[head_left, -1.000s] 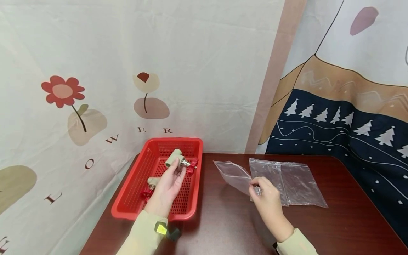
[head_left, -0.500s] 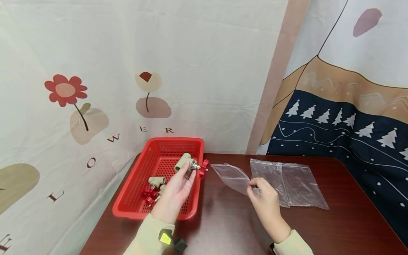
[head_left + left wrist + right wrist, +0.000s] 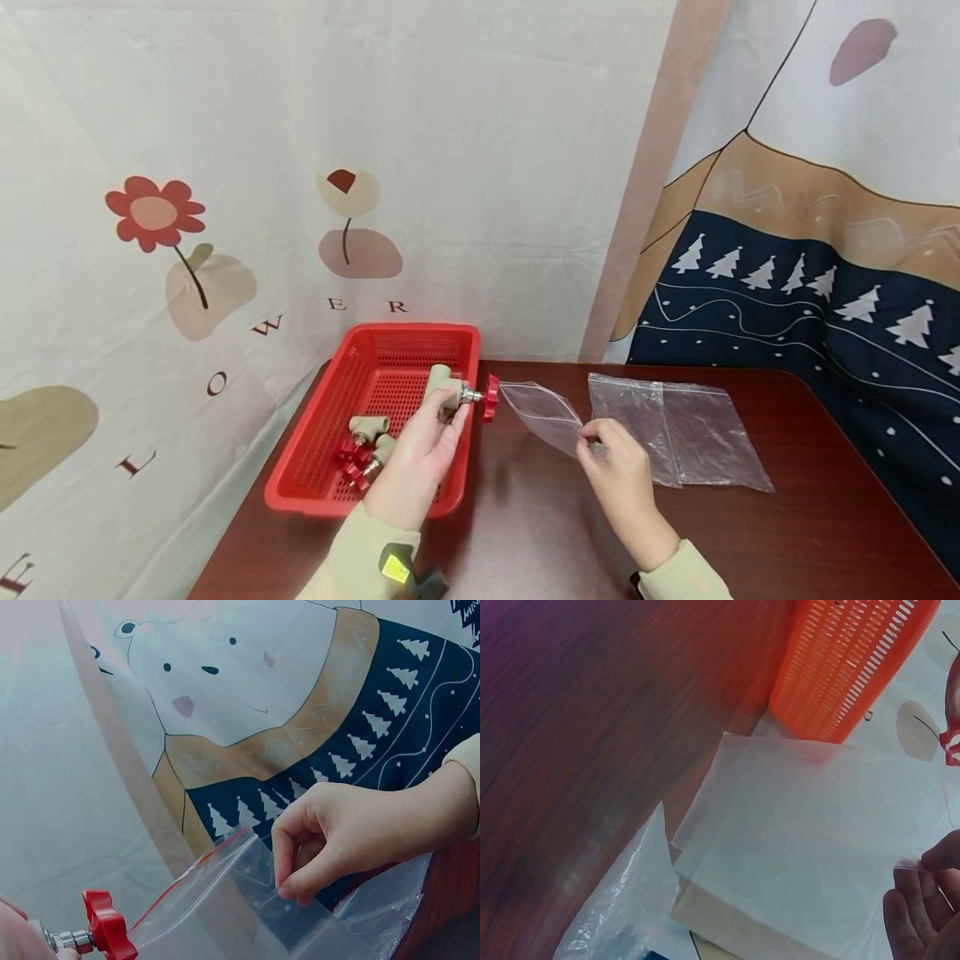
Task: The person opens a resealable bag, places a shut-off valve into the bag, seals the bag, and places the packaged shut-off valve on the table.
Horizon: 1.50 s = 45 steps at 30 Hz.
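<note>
A beige T-shaped pipe valve point(image 3: 444, 383) with a red knob point(image 3: 491, 398) is held by my left hand point(image 3: 422, 446) over the right side of the red basket. The knob sticks out past the basket's rim, close to the mouth of a clear zip bag point(image 3: 546, 417). My right hand point(image 3: 621, 471) pinches this bag by its edge, above the table. In the left wrist view the red knob point(image 3: 107, 924) is beside the bag's red-lined mouth point(image 3: 187, 874). The right wrist view has the bag point(image 3: 817, 810) spread out from the pinching fingers.
The red basket point(image 3: 288, 502) holds more valves point(image 3: 369, 427) with red knobs. Flat clear bags point(image 3: 708, 433) lie on the dark red table point(image 3: 517, 533), right of and behind my right hand. A printed cloth point(image 3: 487, 167) hangs behind the table.
My left hand has brought the valve rightward from inside the basket to its right rim, knob turned toward the bag. My right hand has shifted slightly left with the bag.
</note>
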{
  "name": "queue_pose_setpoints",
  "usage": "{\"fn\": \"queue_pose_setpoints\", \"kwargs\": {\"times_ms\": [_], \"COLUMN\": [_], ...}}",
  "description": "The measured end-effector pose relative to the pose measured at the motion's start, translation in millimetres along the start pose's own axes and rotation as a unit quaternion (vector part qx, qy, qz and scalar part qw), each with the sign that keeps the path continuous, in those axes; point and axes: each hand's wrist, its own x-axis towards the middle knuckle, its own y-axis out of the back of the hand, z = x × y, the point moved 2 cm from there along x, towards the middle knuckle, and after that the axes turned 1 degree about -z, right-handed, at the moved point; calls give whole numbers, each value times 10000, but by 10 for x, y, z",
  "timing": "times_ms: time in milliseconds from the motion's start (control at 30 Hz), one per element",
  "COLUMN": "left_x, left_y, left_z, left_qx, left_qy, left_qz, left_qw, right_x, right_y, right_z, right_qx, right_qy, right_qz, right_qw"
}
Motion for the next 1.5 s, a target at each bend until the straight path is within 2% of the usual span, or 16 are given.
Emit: {"fn": "queue_pose_setpoints", "kwargs": {"times_ms": [133, 300, 467, 633, 733, 1033, 1200, 1500], "left_x": [-3, -11, -36, -53, -64, -74, -63, -59], "left_y": [5, -7, -50, -77, -94, -164, -200, -154], "left_z": [6, 17, -15, -113, -172, -281, -300, -401], "left_qx": [-139, -88, 196, 524, 595, 10, -228, 382], "left_qy": [-33, -157, -379, -568, -572, -432, -468, -625], "left_qz": [132, 225, 77, 88, 150, 343, 453, 480], "left_qw": [9998, 9996, 9991, 9970, 9965, 9985, 9976, 9962], "right_x": [13, 20, 20, 22, 23, 7, -10, -8], "right_y": [-14, -19, -21, -35, -42, -67, -98, -110], "right_z": [-20, -34, -38, -52, -64, -48, -62, -90], "right_qx": [-136, -185, -137, -141, -138, -191, -254, -245], "right_qy": [91, 174, 142, 187, 192, 152, 185, 181], "right_qz": [-32, -25, -54, -32, -34, -101, -145, -223], "right_qw": [9999, 9997, 9998, 9997, 9997, 9997, 9994, 9993]}}
